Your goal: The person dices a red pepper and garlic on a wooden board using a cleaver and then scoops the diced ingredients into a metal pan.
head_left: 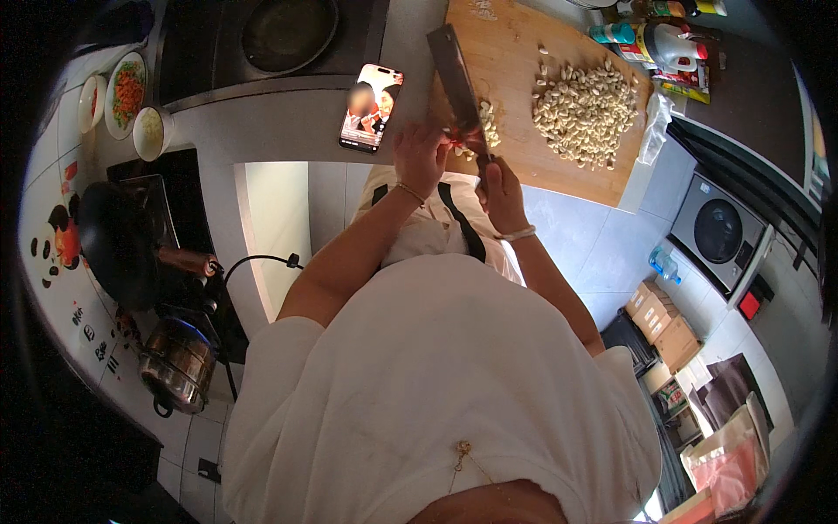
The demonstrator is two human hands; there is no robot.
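Observation:
My right hand (504, 194) is wrapped round the handle of a cleaver (457, 79), whose broad dark blade slants up and left over the wooden cutting board (515, 35). Close against the blade's lower part, my left hand (421, 159) has its fingers bent together at the board's near left edge. Something small and reddish shows at its fingertips, too hidden to name. Right beside the blade lies a small heap of pale cut pieces (489, 127). A much larger pile of similar pale pieces (587, 113) covers the board's right part.
Left of the board lies a lit phone (371, 106). Behind it, a black pan (290, 33) sits on the stove. Bowls, one with orange and green bits (127, 94), stand at far left, above a wok (118, 244) and steel pot (179, 365). Bottles (676, 48) crowd the back right.

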